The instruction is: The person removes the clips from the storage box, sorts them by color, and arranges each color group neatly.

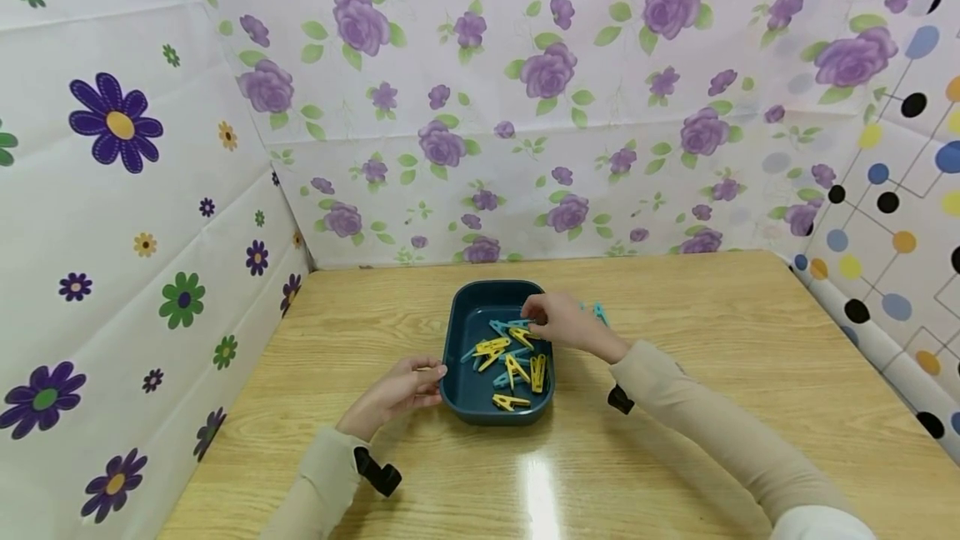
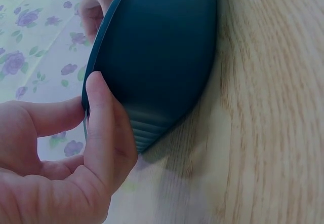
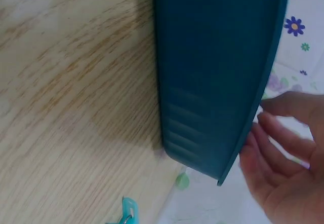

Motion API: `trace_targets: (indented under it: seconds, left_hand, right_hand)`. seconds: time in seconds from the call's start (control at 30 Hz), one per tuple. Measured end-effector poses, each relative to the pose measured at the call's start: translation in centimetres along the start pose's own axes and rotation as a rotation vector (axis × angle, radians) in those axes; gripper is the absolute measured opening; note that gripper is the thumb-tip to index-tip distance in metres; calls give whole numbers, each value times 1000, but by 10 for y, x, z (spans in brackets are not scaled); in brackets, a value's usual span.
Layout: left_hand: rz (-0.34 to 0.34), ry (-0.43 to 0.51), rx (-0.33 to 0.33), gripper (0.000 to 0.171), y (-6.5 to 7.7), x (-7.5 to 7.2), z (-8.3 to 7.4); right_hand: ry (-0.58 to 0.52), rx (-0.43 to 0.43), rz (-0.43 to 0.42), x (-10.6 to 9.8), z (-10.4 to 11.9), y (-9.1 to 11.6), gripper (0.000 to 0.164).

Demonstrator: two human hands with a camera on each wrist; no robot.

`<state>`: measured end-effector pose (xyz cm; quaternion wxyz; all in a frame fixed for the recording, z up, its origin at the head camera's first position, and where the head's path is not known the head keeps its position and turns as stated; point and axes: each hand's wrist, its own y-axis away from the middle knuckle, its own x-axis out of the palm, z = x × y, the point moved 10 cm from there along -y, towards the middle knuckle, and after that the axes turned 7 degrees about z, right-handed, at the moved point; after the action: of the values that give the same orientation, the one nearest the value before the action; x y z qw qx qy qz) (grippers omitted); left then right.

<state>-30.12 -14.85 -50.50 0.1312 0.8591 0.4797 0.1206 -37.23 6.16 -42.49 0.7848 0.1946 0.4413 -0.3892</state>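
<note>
A dark blue plastic bin (image 1: pixel 468 411) stands on the wooden table, with several yellow and blue clothespins lying loose inside. At its near left side, my left hand (image 1: pixel 405 390) pinches the rim; the left wrist view shows thumb and finger on either side of the edge. Over the right part of the bin, my right hand (image 1: pixel 558 322) reaches in with bent fingers. Its fingertips are right by a blue clothespin (image 1: pixel 517 324) and a yellow clothespin (image 1: pixel 522 338). The rim partly hides those fingertips in the right wrist view, so I cannot tell whether they hold one.
Right of the bin, beyond my right forearm, a blue clothespin (image 1: pixel 601 312) lies on the table (image 1: pixel 697 332); another beside it is mostly hidden by the hand. Flowered cloth (image 1: pixel 442 190) hangs along the back, and patterned cloth lines both sides.
</note>
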Motion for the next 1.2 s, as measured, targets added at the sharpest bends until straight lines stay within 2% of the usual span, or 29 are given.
trace_targets:
  seconds: [0.23,0.47,0.7,0.87,1.03,1.2]
  left_hand:
    - [-4,13,-3,30,-1,-1,0]
    - [-5,19,-4,28,0,-1,0]
    - [7,23,4,25,0,0,0]
    - [12,33,0,25,0,2,1]
    - [15,33,-7,24,-1,2,2]
    - [15,31,-8,23,-3,0,3]
  right_hand:
    - [122,-65,154,25,15,-6,22]
    - [289,-32,273,44,22,-11,18]
    - [453,17,264,53,19,-17,13]
    - [546,45,266,58,14,-17,16]
    - [504,16,215,53,18,-17,14]
    - [412,-24,173,44,20,-16,16]
